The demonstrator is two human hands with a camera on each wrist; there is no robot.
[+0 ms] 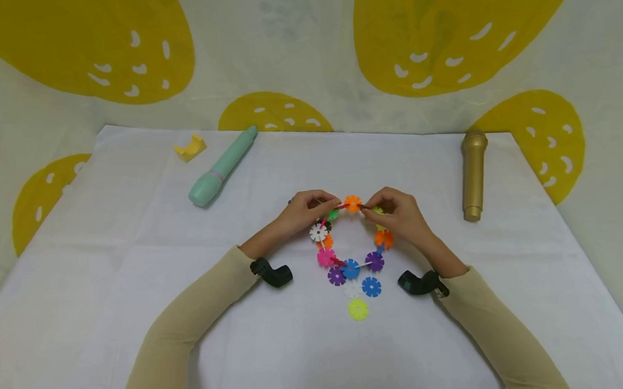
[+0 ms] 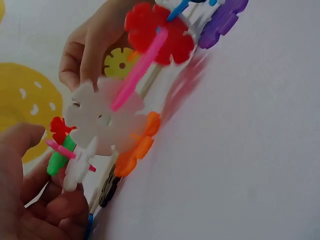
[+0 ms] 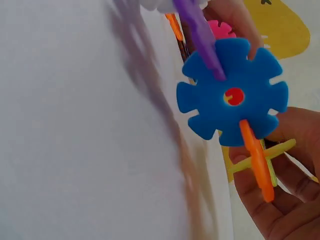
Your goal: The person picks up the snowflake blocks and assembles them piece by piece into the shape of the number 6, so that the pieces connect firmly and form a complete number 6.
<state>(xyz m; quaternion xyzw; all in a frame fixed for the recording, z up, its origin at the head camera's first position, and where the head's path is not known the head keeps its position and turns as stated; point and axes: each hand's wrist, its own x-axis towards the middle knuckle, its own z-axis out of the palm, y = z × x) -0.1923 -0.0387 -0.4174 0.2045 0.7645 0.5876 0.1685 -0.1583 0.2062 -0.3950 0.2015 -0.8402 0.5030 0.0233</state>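
Observation:
A ring of interlocking flower-shaped plastic discs [image 1: 326, 257] in mixed colours is held up between both hands. At its far side sits an orange disc [image 1: 353, 203] between the two sets of fingertips. My left hand [image 1: 308, 211] pinches the ring just left of that orange disc, close to a green disc [image 2: 61, 162]. On the other side my right hand [image 1: 400, 215] pinches it by a dark disc edge, with a yellow disc [image 3: 265, 156] near its fingers. A blue disc [image 3: 232, 92] hangs lower on the ring in the right wrist view.
Loose blue [image 1: 371, 286], white [image 1: 353, 289] and yellow [image 1: 358, 309] discs lie below the ring. A mint-green microphone-shaped toy [image 1: 223, 167] and a yellow notched block [image 1: 190, 147] lie back left. A gold microphone-shaped toy [image 1: 473, 176] lies back right, near the table's edge.

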